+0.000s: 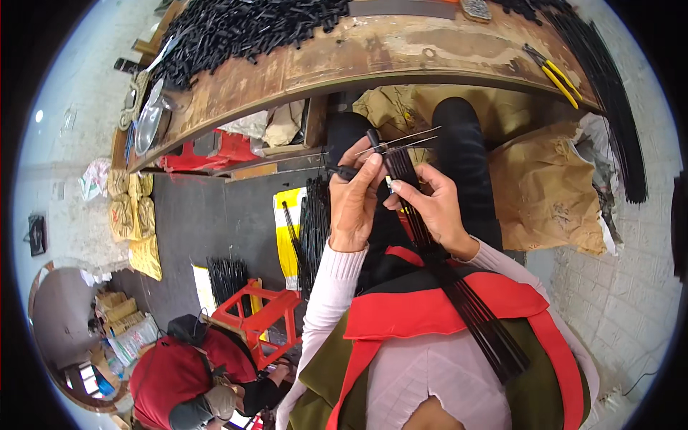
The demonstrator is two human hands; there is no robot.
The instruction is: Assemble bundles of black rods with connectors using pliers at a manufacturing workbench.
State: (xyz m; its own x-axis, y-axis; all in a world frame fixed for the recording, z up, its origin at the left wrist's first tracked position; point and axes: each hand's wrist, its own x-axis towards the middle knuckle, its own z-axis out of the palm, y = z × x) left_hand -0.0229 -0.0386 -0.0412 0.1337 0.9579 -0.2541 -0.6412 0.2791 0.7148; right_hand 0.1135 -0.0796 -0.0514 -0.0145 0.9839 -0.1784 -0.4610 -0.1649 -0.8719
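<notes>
Black rods in a long bundle (459, 287) run from the lap up into both hands at the centre of the frame. Left hand (356, 197) curls around a short black tube (345, 172), fingers pinched on it; right hand (430, 204) grips the bundle just beside it, thin metal wires (405, 140) poking out above. Across the top, the wooden surface (373, 57) carries heaped black tubes (244, 29) and yellow-handled pliers (555, 72) at upper right.
</notes>
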